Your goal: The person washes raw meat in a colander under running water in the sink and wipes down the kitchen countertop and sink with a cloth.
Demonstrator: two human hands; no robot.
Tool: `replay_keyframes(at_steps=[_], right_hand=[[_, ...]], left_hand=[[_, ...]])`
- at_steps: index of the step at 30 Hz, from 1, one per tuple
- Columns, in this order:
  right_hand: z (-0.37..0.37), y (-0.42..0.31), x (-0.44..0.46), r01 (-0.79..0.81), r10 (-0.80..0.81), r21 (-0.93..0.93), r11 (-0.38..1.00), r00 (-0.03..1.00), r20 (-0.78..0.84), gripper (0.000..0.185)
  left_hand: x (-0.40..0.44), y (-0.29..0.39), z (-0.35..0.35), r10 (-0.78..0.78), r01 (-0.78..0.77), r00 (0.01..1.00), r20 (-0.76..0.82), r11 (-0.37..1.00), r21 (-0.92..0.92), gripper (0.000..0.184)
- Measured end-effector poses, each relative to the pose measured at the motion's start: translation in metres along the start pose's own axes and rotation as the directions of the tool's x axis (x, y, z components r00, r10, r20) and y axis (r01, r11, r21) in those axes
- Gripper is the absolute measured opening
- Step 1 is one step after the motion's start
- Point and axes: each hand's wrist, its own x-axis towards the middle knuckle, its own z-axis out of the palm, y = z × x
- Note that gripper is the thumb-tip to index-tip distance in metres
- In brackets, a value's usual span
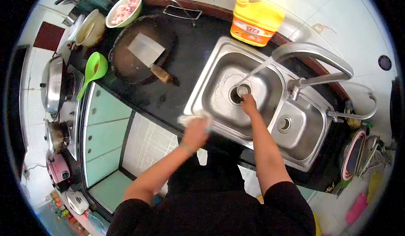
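My left hand (196, 134) is at the sink's front left edge, closed on a whitish cloth (195, 119); both are a little blurred. Down in the larger basin of the steel sink (211, 84), my right hand (249, 103) grips a small round metal sink strainer (243, 90) at the drain. Its fingertips are partly hidden. Water runs from the curved faucet (312, 50) into this basin, close to the strainer.
A cleaver (145, 49) lies on a round dark chopping board (126, 67). Behind the sink stands a yellow detergent jug (257, 21). A bowl of meat (125, 12), a green ladle (95, 69) and a lidded wok (54, 85) are at the left.
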Motion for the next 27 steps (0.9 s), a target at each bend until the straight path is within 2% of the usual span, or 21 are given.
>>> replay_keyframes(at_steps=[3, 4, 5, 6, 7, 8, 9, 11, 12, 13, 14, 15, 17, 18, 19, 20, 21, 22, 23, 25, 27], right_hand=[[-0.014, -0.016, -0.022, -0.047, 0.06, 0.188, 0.981, 0.996, -0.067, 0.037], [-0.024, -0.024, -0.034, -0.084, 0.106, 0.242, 0.967, 0.991, -0.081, 0.036], [-0.031, -0.021, -0.048, -0.128, 0.153, 0.344, 0.93, 0.987, -0.047, 0.036], [-0.036, -0.018, -0.059, -0.166, 0.188, 0.444, 0.881, 0.982, -0.005, 0.035], [-0.065, -0.038, -0.07, -0.273, 0.257, 0.425, 0.863, 0.962, 0.096, 0.035], [-0.07, -0.041, -0.086, -0.29, 0.304, 0.589, 0.754, 0.95, 0.078, 0.038], [-0.093, -0.066, -0.103, -0.322, 0.318, 0.747, 0.581, 0.935, 0.156, 0.042], [-0.13, -0.125, -0.118, -0.14, 0.252, 0.836, 0.531, 0.968, 0.001, 0.035], [-0.128, -0.119, -0.124, -0.176, 0.204, 0.768, 0.616, 0.977, 0.06, 0.032], [-0.131, -0.123, -0.125, -0.202, 0.168, 0.688, 0.697, 0.979, 0.117, 0.03], [-0.132, -0.13, -0.128, -0.271, 0.19, 0.701, 0.66, 0.963, 0.193, 0.024], [-0.136, -0.151, -0.123, -0.287, 0.177, 0.647, 0.706, 0.957, 0.231, 0.016], [-0.12, -0.177, -0.109, -0.176, 0.14, 0.581, 0.795, 0.984, 0.107, 0.013], [-0.113, -0.198, -0.101, -0.171, 0.137, 0.582, 0.795, 0.985, 0.102, 0.013], [-0.105, -0.224, -0.089, -0.094, 0.096, 0.564, 0.82, 0.995, 0.026, 0.013], [-0.097, -0.249, -0.079, -0.018, 0.051, 0.538, 0.843, 0.998, -0.048, 0.014], [-0.083, -0.272, -0.069, 0.006, 0.035, 0.621, 0.784, 0.998, -0.054, 0.015], [-0.061, -0.282, -0.058, 0.055, -0.037, 0.66, 0.75, 0.998, -0.041, 0.015], [-0.059, -0.318, -0.051, 0.017, -0.033, 0.636, 0.772, 0.999, 0.013, 0.015], [-0.037, -0.368, -0.033, 0.103, -0.176, 0.648, 0.755, 0.983, 0.049, 0.016], [-0.004, -0.411, -0.012, 0.185, -0.264, 0.65, 0.737, 0.964, 0.025, 0.016]], left_hand=[[0.019, 0.026, 0.036, 0.268, -0.306, 0.939, -0.215, 0.937, -0.171, 0.05], [0.029, 0.036, 0.042, 0.198, -0.218, 0.975, -0.097, 0.932, -0.29, 0.048], [0.042, 0.042, 0.052, 0.147, -0.154, 0.988, -0.048, 0.894, -0.42, 0.042], [0.051, 0.046, 0.069, 0.017, -0.103, 0.991, -0.131, 0.718, -0.689, 0.037], [0.063, 0.063, 0.029, -0.104, 0.392, 0.906, 0.411, 0.575, -0.718, 0.036], [0.064, 0.063, 0.039, -0.08, 0.281, 0.957, 0.28, 0.51, -0.813, 0.036], [0.067, 0.059, 0.046, 0.084, 0.126, 0.982, 0.168, 0.368, -0.921, 0.033], [0.06, 0.055, 0.024, 0.149, 0.054, 0.975, 0.164, 0.558, -0.828, 0.028], [0.056, 0.046, 0.019, 0.138, 0.042, 0.98, 0.146, 0.567, -0.823, 0.028], [0.05, 0.036, 0.014, 0.107, -0.078, 0.994, -0.018, 0.585, -0.807, 0.025], [0.046, 0.024, 0.009, 0.083, -0.194, 0.98, -0.181, 0.605, -0.772, 0.021], [0.041, 0.012, -0.006, 0.085, -0.204, 0.978, -0.193, 0.608, -0.767, 0.021], [0.024, -0.016, -0.043, -0.094, 0.136, 0.99, 0.105, 0.434, -0.891, 0.02], [0.017, -0.031, -0.058, -0.15, 0.039, 0.988, -0.036, 0.469, -0.882, 0.019], [0.011, -0.048, -0.074, -0.197, -0.055, 0.964, -0.178, 0.508, -0.86, 0.018], [0.006, -0.069, -0.09, -0.249, -0.025, 0.945, -0.212, 0.591, -0.806, 0.019], [0.0, -0.092, -0.108, -0.298, 0.012, 0.921, -0.252, 0.666, -0.746, 0.019], [-0.007, -0.111, -0.126, -0.392, 0.094, 0.894, -0.217, 0.637, -0.765, 0.021], [-0.014, -0.13, -0.144, -0.482, 0.173, 0.857, -0.179, 0.598, -0.782, 0.022], [-0.026, -0.178, -0.172, -0.523, 0.168, 0.793, -0.314, 0.683, -0.711, 0.024], [-0.03, -0.238, -0.19, -0.596, 0.185, 0.716, -0.363, 0.663, -0.725, 0.025]])
